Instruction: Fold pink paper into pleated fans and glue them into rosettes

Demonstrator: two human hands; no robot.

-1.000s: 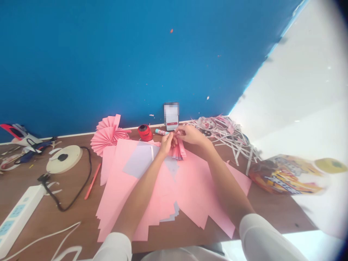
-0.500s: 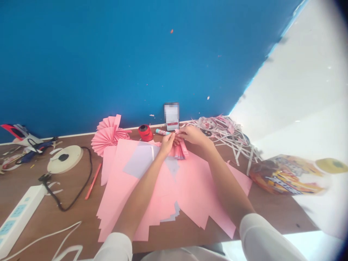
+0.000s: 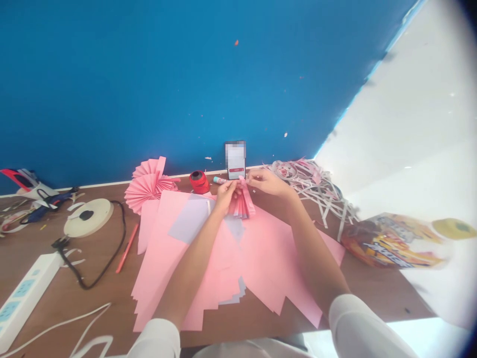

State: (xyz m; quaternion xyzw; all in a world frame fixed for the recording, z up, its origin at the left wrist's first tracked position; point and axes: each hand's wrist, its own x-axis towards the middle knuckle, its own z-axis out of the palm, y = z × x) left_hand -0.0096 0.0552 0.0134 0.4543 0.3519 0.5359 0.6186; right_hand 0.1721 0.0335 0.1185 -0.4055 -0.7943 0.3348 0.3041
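Note:
Both my hands meet at the far middle of the table over a pleated pink paper strip [image 3: 242, 204]. My left hand [image 3: 226, 195] pinches the folded bundle from its left side. My right hand [image 3: 265, 182] pinches the top end of the same bundle with fingertips closed. The pleats fan out downward below my fingers. Under my forearms lies a spread of loose pink paper sheets [image 3: 227, 258].
Finished pink paper fans [image 3: 148, 185] lean by the blue wall. A red tape roll [image 3: 198, 182], glue stick [image 3: 219, 180] and small white box [image 3: 235, 160] stand behind my hands. Left: pink pencil [image 3: 126, 248], round device with black cord [image 3: 87, 217], power strip [image 3: 22, 298]. Right: paper scraps [image 3: 313, 181], snack bag [image 3: 391, 241].
My hands shifted slightly on the pleated strip; the right hand lifted a little toward the strip's top end and the pleats fanned a bit differently. Nothing else moved.

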